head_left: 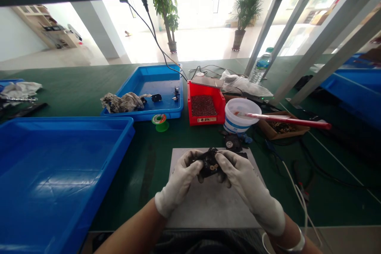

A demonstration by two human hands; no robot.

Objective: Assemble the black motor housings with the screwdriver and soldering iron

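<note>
Seen from beside the bench: both hands are at work over a flat, pale grey rectangular board (208, 208) on the green tabletop (119, 202). The left hand (182, 171), in a white knit glove with smudged fingertips, grips the left side of a small black housing with round brass-coloured parts on its face (209, 169). The right hand (238, 168), gloved alike, pinches the same housing at its upper right, thumb and fingers closed on it. The housing is held tilted, above the board; its finer detail is too small to read.

Just behind the right hand lies a second black part with a silver disc (231, 143), at the board's far edge. Beyond it stands a white plastic tub (240, 122); a long red-handled tool (297, 120) leans across its rim. Left of the tub, a red plastic bin (195, 120) contains small brownish pieces. A green-rimmed spool (161, 125) stands before a shallow blue tray (157, 87) containing black parts. A larger blue tray (41, 162) occupies the bench's left.
</note>
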